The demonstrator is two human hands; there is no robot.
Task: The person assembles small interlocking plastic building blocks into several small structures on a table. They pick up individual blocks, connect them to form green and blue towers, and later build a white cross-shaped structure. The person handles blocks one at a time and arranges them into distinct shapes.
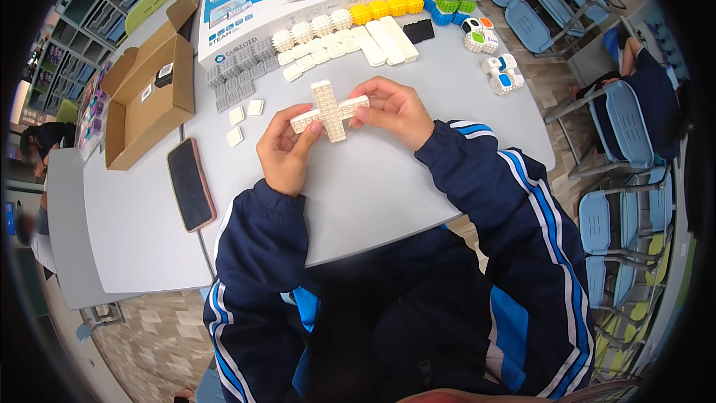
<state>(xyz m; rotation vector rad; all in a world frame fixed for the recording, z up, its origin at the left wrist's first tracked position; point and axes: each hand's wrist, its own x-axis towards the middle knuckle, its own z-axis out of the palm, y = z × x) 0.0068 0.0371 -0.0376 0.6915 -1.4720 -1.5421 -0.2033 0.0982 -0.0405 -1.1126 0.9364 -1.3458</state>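
Just above frame centre, both hands, left hand (286, 151) and right hand (393, 110), pinch a white cross-shaped block assembly (329, 110) over the bench (373, 186), mid-build; adding another block looks next.

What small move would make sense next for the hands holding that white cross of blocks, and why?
Probably free the right hand to fetch a loose white block. Both hands pinch the white cross by its arm ends, left hand included, just above the table, with spare pieces close by.
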